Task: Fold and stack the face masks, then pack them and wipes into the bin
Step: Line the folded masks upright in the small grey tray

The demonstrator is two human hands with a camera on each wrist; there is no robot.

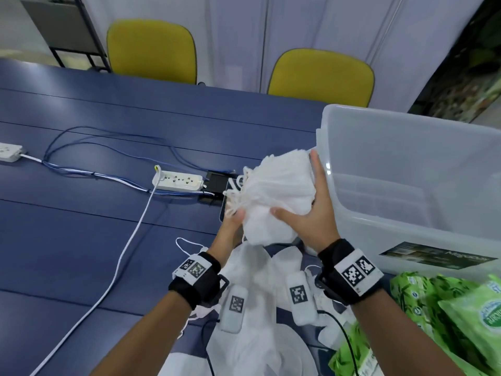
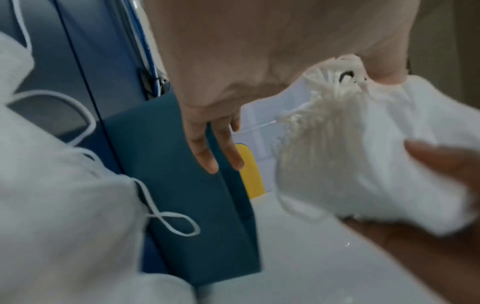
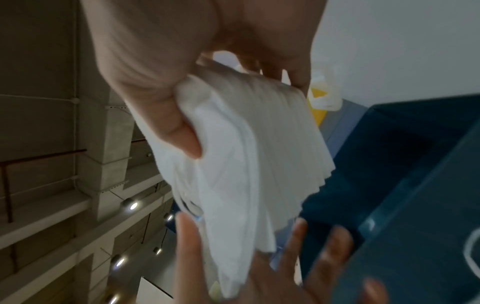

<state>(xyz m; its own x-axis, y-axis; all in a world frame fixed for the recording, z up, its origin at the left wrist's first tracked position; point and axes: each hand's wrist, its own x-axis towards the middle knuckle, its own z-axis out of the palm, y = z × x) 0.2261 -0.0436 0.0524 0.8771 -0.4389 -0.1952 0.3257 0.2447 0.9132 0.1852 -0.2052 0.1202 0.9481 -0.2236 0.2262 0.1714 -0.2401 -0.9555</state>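
A thick stack of folded white face masks is held in the air beside the left wall of the clear plastic bin. My right hand grips the stack, thumb on the near face and fingers up the far side. My left hand supports the stack's left end, where the ear loops bunch; its fingers are straight. Loose unfolded masks lie on the table under my wrists. Green wipes packs sit at the lower right, in front of the bin.
The blue table carries a white power strip, a black adapter, another strip at far left, and blue and white cables. Two yellow chairs stand behind the table. The bin's inside looks bare.
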